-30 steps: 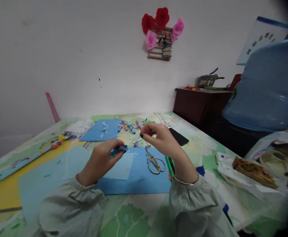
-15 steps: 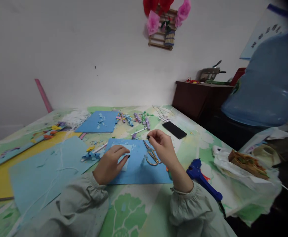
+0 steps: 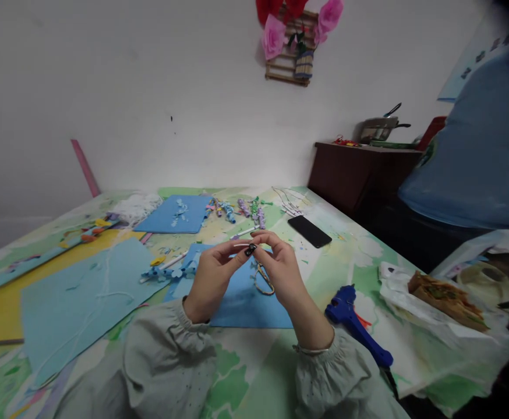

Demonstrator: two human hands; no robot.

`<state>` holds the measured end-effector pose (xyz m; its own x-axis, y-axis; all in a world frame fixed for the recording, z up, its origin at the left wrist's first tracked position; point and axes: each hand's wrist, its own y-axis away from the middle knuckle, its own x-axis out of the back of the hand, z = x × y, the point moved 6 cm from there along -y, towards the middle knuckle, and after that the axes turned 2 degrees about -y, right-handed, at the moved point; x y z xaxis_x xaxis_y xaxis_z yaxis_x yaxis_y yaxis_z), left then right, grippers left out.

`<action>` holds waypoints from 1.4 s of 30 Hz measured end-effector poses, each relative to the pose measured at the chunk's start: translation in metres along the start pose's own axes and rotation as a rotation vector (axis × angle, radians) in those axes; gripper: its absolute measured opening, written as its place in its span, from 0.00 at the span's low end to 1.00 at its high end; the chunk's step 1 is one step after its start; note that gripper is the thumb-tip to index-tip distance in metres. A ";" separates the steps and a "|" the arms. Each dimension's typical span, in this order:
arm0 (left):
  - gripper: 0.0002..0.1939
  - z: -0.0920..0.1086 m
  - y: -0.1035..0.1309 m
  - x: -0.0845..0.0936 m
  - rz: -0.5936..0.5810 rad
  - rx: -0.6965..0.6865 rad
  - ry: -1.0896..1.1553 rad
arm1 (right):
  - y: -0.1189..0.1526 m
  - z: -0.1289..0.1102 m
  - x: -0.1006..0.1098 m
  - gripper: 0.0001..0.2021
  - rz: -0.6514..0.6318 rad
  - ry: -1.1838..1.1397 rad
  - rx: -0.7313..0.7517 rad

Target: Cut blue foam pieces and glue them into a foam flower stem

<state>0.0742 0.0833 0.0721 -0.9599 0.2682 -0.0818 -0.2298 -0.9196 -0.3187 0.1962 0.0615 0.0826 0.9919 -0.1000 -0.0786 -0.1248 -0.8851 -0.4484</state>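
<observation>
My left hand [image 3: 213, 278] and my right hand [image 3: 280, 267] meet above a blue foam sheet [image 3: 250, 308]. Their fingertips are pinched together around a small thin white piece [image 3: 242, 245], mostly hidden by the fingers. Gold-handled scissors [image 3: 264, 283] lie on the sheet, partly behind my right hand. Left of my left hand, a white stick with light-blue paper curls [image 3: 176, 270] lies beside a light-blue sheet [image 3: 75, 291].
A blue glue gun [image 3: 359, 326] lies to the right, with food in a paper wrap [image 3: 449, 297] beyond it. Farther back are a black phone [image 3: 310, 231], another blue sheet [image 3: 173, 215], coloured paper rolls [image 3: 243, 208] and white shreds [image 3: 134, 208].
My hands were apart; they have come together, my left hand moving right. Their fingertips now close on a small white piece. The view has shifted slightly.
</observation>
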 end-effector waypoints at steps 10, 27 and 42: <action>0.06 -0.020 0.024 0.003 0.031 0.453 0.515 | 0.013 -0.002 -0.015 0.04 0.059 0.107 0.153; 0.07 -0.004 0.022 0.052 0.208 0.085 -0.001 | 0.010 0.005 -0.021 0.11 -0.089 0.370 0.126; 0.11 -0.001 0.025 0.039 -0.103 0.151 0.222 | -0.001 0.080 0.030 0.13 -0.128 1.234 -0.512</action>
<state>0.0308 0.0716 0.0602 -0.8757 0.4030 -0.2660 -0.3610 -0.9123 -0.1935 0.2243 0.0956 0.0093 0.4036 -0.1061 0.9088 -0.2757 -0.9612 0.0102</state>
